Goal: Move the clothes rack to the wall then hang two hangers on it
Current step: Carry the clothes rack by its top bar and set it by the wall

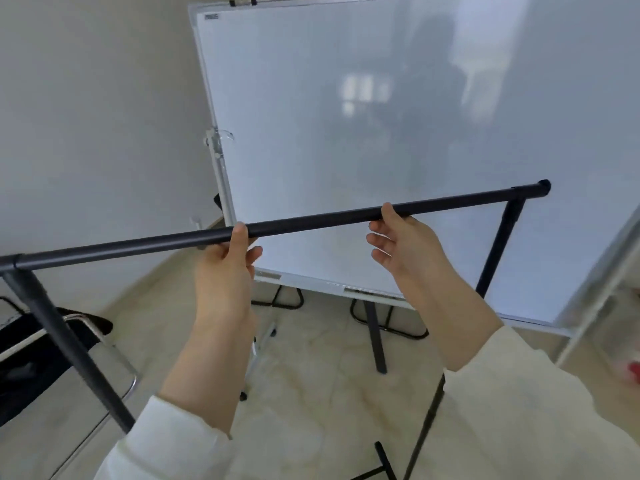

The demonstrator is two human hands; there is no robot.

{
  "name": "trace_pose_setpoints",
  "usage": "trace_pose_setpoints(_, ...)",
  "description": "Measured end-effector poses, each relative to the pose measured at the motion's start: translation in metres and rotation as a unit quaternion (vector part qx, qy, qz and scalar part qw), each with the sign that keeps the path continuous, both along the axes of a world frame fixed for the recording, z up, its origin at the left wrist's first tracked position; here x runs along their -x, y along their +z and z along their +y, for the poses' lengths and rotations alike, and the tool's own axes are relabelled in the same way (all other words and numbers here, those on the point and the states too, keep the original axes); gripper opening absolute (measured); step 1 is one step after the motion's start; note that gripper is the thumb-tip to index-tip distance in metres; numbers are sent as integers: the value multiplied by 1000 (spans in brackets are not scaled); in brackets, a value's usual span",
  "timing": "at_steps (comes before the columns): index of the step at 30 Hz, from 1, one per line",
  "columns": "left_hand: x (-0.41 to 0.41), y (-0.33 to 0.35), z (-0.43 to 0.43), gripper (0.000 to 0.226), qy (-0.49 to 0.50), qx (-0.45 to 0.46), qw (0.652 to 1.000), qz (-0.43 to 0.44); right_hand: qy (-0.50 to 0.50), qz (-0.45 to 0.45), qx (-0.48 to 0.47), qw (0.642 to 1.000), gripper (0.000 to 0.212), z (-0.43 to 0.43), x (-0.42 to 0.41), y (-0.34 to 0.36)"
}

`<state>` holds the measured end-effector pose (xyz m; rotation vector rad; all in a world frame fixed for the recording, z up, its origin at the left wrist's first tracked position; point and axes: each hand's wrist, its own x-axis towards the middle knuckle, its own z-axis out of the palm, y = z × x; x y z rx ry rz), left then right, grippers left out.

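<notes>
The person's left hand (227, 268) is closed around the top bar (304, 223) of the clothes rack (498, 244), thumb over the top and fingers curled underneath, near the bar's middle. The right hand (401, 240) sits further along toward the bar's right end; its thumb hooks over the bar, but the fingers are spread and loose below it, so it is not really gripping, more resting against the bar. Both arms wear pale cream sleeves (540, 410).

The black bar runs slanting from the lower left up to a capped right end, with a dark upright dropping from each end down to the marbled tile floor (311, 393). Part of a black foot shows at the bottom edge of view.

Just behind the rack stands a whiteboard (346, 133) on dark legs, tilted, with a plain white wall (86, 116) to its left. A chair (41, 344) with a chrome frame and black seat sits by the rack's left upright. A pale shelf frame (599, 289) shows at the right.
</notes>
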<state>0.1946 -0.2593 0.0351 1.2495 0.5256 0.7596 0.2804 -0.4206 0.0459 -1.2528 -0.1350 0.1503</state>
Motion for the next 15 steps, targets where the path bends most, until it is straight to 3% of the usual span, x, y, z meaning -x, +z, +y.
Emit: trace_pose_setpoints(15,-52,5,-247,21,-229,-5,973,7,-212,9,-23,977,18,-272,25,-1)
